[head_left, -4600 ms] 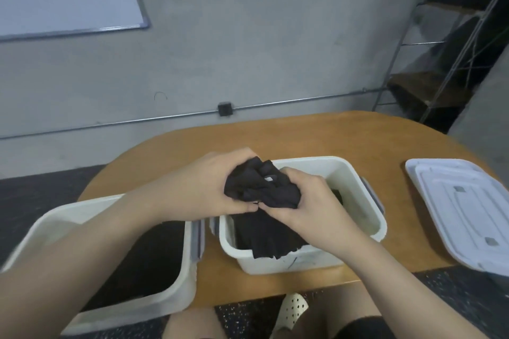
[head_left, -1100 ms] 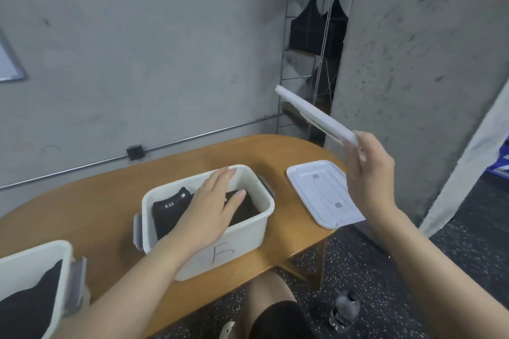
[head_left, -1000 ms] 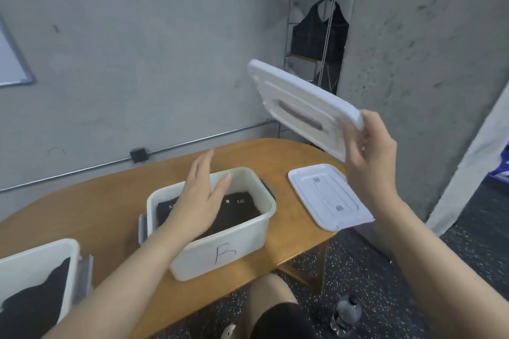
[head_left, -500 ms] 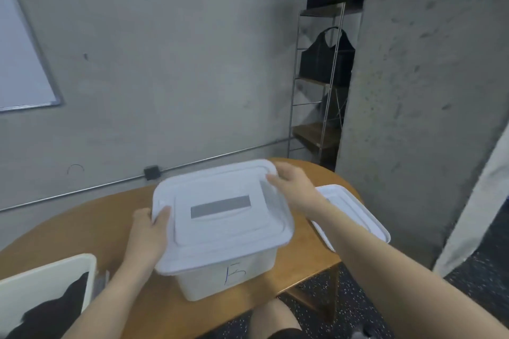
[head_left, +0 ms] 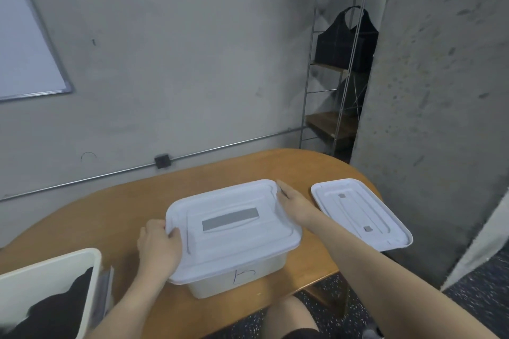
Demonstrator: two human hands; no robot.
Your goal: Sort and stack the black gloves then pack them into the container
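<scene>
White plastic all over this one, so here's how I read it. Only the head view to go on.

Your lid was sitting on top of the container, the one with a hand-drawn mark on its front wall, about mid-table. Your left hand gripped the lid's left edge, thumb curled over the rim and the other fingers out of sight under the lip. Your right hand lay against the far right corner with the fingers fairly straight, more pressing than grabbing. No gloves visible in that box, since the lid covered everything. I'd guess they were inside, but you couldn't tell from this.

Handling-wise, I'd say the lid was light, thin and a bit flexy, so pushing in the middle would probably just bow it. Better to work the rim and corners, like you were. It looked smooth, so likely slippery under flat fingers. The box itself seemed stiff, and with soft fabric inside probably not heavy. It might skate on the wood when you press, so holding one end made sense. Side latches weren't clear here.

A spare lid lay upside down just right of the box, not touching it. A second bin at the bottom left was open, with dark fabric in it.
</scene>
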